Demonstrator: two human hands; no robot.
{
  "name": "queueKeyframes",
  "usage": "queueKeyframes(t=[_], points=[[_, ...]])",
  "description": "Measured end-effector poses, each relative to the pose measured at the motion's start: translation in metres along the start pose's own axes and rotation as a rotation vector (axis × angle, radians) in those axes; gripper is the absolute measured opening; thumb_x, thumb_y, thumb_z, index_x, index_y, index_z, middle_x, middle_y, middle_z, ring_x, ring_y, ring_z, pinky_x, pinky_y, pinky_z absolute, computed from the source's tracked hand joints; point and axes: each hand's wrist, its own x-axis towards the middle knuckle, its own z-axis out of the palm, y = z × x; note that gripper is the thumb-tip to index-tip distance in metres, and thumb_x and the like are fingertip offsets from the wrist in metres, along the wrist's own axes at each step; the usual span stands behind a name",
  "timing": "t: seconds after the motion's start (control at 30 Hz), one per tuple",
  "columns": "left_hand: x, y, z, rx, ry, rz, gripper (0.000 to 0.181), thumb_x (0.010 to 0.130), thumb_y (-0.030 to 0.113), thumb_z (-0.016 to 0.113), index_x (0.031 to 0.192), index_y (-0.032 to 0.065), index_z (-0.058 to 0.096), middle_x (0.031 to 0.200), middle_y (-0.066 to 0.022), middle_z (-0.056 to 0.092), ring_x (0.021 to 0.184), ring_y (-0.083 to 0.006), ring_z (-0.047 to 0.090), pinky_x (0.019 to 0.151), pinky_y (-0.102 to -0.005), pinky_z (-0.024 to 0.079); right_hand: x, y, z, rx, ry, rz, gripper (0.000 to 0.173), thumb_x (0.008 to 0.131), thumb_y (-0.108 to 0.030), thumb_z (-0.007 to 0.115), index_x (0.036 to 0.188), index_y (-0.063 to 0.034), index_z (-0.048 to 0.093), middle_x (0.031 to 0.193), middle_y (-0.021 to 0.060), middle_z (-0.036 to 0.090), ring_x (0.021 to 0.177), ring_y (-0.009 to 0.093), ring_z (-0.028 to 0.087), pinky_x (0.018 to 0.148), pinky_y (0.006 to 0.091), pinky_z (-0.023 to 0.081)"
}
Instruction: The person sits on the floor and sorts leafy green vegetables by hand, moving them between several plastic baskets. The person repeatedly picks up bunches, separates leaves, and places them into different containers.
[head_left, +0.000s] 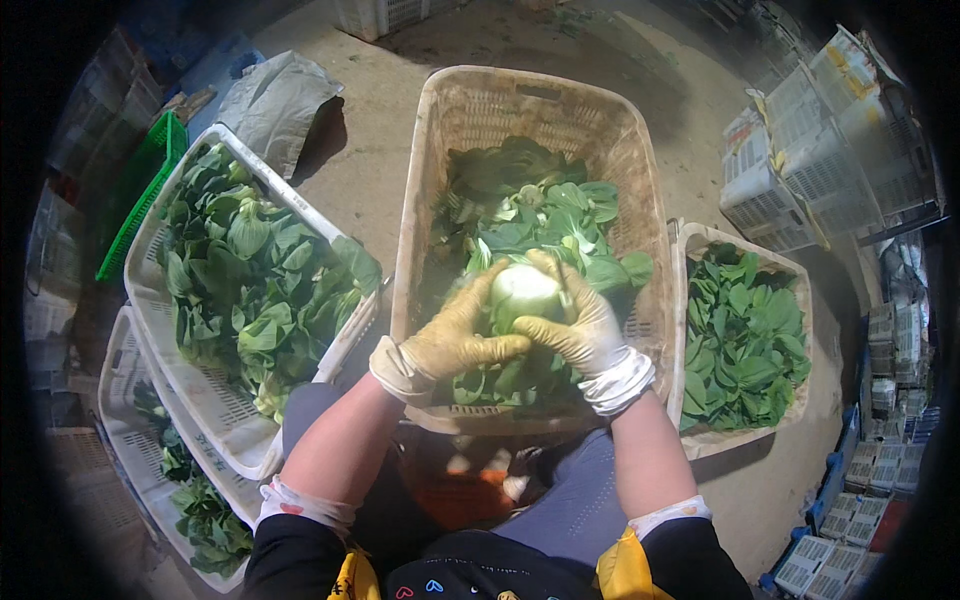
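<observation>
A head of bok choy, its pale base turned up towards me, is held between both hands above a stained plastic crate. Around its left side curls my left hand, in a yellowed rubber glove. My right hand, gloved alike, grips it from the right, thumb across its lower side. Loose bok choy leaves and further greens lie in the crate beneath and beyond the hands. The head's leaves are partly hidden by the hands.
White crates of bok choy overlap at the left, beside a green crate and a pale sack. To the right stands a crate of loose green leaves. Stacked white crates are at upper right.
</observation>
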Motion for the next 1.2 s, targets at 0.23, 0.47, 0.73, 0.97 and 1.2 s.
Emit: queueKeyframes(t=[0.23, 0.47, 0.73, 0.97, 1.2], points=[[-0.008, 0.005, 0.000, -0.399, -0.065, -0.083, 0.066, 0.084, 0.019, 0.070, 0.138, 0.0060, 0.034, 0.120, -0.0068, 0.052, 0.110, -0.0144, 0.049, 0.096, -0.0299, 0.040, -0.003, -0.010, 0.001, 0.120, -0.039, 0.120, 0.058, 0.080, -0.012, 0.075, 0.132, -0.0024, 0.050, 0.123, 0.0048, 0.058, 0.109, 0.013, 0.054, 0.093, 0.0253, 0.044], [-0.010, 0.016, -0.009, -0.532, -0.206, -0.201, 0.075, 0.073, 0.016, 0.070, 0.139, 0.0051, 0.036, 0.131, -0.0085, 0.048, 0.118, -0.0175, 0.047, 0.098, -0.0307, 0.039, -0.008, -0.015, -0.020, 0.325, -0.159, 0.283, 0.040, 0.077, -0.002, 0.072, 0.116, -0.0034, 0.063, 0.100, 0.0019, 0.065, 0.086, 0.008, 0.059, 0.079, 0.0216, 0.048], [-0.016, 0.000, -0.039, -1.282, 0.252, 0.115, 0.044, 0.086, 0.026, 0.054, 0.122, 0.0007, 0.052, 0.118, -0.0130, 0.057, 0.105, -0.0222, 0.057, 0.096, -0.0333, 0.043, 0.017, 0.013, -0.037, -0.376, 0.292, 0.078, 0.069, 0.080, -0.018, 0.074, 0.137, -0.0001, 0.041, 0.132, 0.0198, 0.049, 0.124, 0.025, 0.047, 0.099, 0.0319, 0.041], [-0.180, -0.022, -0.118, -1.039, 1.040, 0.296, 0.043, 0.084, 0.038, 0.053, 0.115, 0.0078, 0.056, 0.110, -0.0074, 0.061, 0.098, -0.0210, 0.058, 0.085, -0.0358, 0.047, 0.006, 0.049, -0.036, -0.525, 0.182, 0.148, 0.039, 0.089, -0.006, 0.060, 0.124, 0.0088, 0.051, 0.121, 0.0149, 0.060, 0.110, 0.020, 0.055, 0.098, 0.0293, 0.041], [-0.542, -0.118, -0.098, -0.662, 2.361, -0.195, 0.077, 0.080, 0.073, 0.041, 0.133, 0.0171, 0.047, 0.136, -0.0071, 0.046, 0.119, -0.0256, 0.046, 0.102, -0.0435, 0.031, 0.008, 0.066, -0.024, -0.459, -0.026, 0.162, 0.036, 0.089, 0.004, 0.055, 0.125, 0.0072, 0.050, 0.123, 0.0125, 0.058, 0.113, 0.018, 0.054, 0.100, 0.0283, 0.040]])
